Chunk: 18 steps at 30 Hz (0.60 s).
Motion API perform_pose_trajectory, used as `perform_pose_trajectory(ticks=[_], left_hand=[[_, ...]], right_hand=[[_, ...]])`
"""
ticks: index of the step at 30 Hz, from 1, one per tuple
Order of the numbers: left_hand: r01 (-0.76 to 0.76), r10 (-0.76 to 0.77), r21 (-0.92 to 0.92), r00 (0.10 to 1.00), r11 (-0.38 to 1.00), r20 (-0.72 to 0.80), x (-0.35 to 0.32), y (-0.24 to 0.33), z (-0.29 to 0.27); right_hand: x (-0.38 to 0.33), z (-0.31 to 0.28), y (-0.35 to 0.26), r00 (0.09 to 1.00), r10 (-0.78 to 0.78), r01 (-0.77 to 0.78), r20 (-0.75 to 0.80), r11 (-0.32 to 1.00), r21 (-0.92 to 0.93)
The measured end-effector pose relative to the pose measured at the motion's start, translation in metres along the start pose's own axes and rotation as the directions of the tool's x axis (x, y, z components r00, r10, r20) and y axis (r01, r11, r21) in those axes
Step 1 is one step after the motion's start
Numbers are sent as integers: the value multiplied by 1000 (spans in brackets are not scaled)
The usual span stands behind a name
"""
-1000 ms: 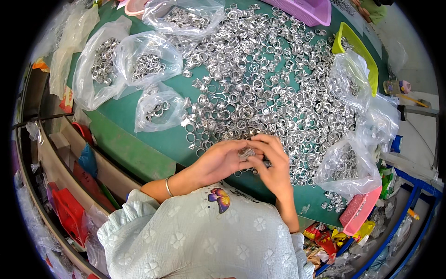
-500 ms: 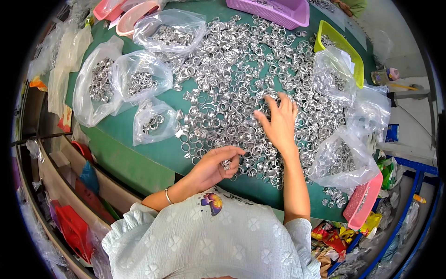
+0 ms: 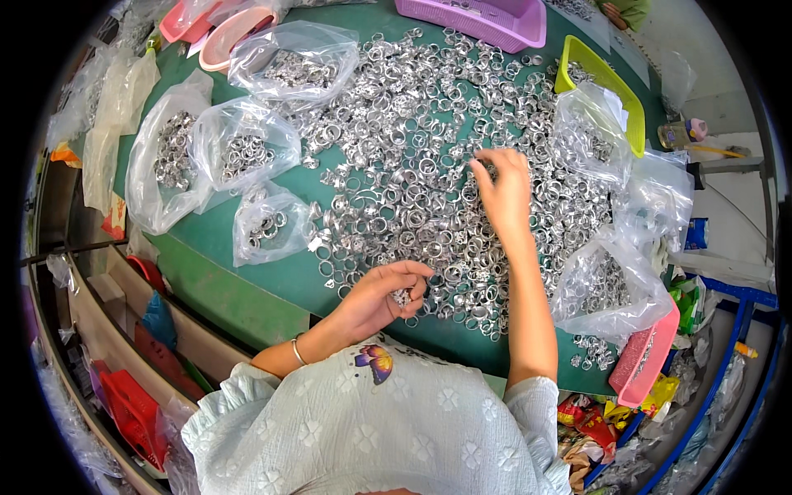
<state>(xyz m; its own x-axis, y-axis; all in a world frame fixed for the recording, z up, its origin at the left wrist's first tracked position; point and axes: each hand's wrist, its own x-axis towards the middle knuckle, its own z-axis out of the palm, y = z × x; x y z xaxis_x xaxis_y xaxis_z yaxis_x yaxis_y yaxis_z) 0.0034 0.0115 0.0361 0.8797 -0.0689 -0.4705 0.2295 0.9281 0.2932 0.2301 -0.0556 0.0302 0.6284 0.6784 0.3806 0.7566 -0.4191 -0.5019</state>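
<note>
A wide heap of silver-coloured metal rings (image 3: 429, 165) is spread over the green table (image 3: 247, 285). At the heap's near edge my left hand (image 3: 381, 295) is curled, palm up, around a small cluster of rings (image 3: 402, 297). My right hand (image 3: 506, 191) reaches into the right-middle of the heap. Its fingers are bent with thumb and fingertips close together, and whatever they pinch is too small to make out.
Clear plastic bags of rings lie at left, such as one bag (image 3: 173, 157), and at right, such as another bag (image 3: 610, 289). A purple basket (image 3: 503, 33), a green basket (image 3: 634, 111) and a pink tray (image 3: 652, 363) border the heap. Another person's hand (image 3: 612, 15) shows at top right.
My right hand has gone from spread fingers to bent, gathered ones and shifted slightly up and right. The left hand stays in nearly the same place, still curled around rings.
</note>
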Motion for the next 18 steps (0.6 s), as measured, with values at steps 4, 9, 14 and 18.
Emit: perform_pose_trajectory(ticks=[4, 9, 14, 18], left_hand=[[2, -2, 4, 1000, 1000, 1, 2, 2, 3], [-13, 14, 28, 1000, 1000, -25, 3, 7, 3], [-7, 6, 14, 999, 1000, 36, 8, 7, -3], [-49, 48, 26, 998, 998, 51, 7, 8, -2]], right_hand=[[8, 29, -3, 987, -40, 50, 155, 997, -64], [-21, 2, -17, 985, -76, 44, 152, 978, 204], [-33, -22, 2, 837, 324, -506, 440, 156, 848], [-47, -42, 15, 788, 320, -444, 526, -297, 845]])
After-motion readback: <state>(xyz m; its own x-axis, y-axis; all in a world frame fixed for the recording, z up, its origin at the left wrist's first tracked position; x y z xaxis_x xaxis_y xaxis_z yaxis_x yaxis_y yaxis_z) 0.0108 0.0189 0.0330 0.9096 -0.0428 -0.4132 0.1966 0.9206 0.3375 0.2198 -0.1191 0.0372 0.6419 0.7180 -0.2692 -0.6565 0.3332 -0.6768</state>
